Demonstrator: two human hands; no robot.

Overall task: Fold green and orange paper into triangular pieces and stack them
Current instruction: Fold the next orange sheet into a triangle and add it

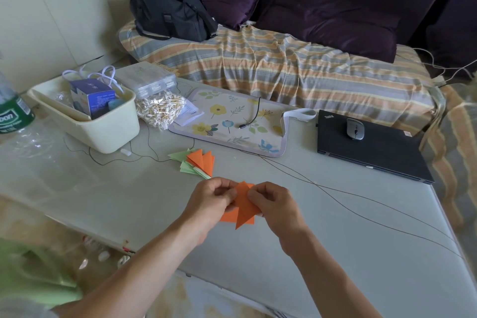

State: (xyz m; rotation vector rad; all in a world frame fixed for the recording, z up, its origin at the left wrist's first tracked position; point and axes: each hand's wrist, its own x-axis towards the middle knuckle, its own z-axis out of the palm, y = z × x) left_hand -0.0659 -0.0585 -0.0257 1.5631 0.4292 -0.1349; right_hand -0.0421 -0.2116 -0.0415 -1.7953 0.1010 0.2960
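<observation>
Left hand (211,201) and right hand (275,205) both grip 1 orange paper (244,205), pinched at its sides just above the tabletop (335,253). Folded stack (197,162) lies beyond, apart.

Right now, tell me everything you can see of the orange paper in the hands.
The orange paper is thin, matte, and partly folded, with a pointed flap up top and a sharp tip toward the person. The left hand and right hand each pinch a side, holding it just above the pale table, near the folded pile.
</observation>
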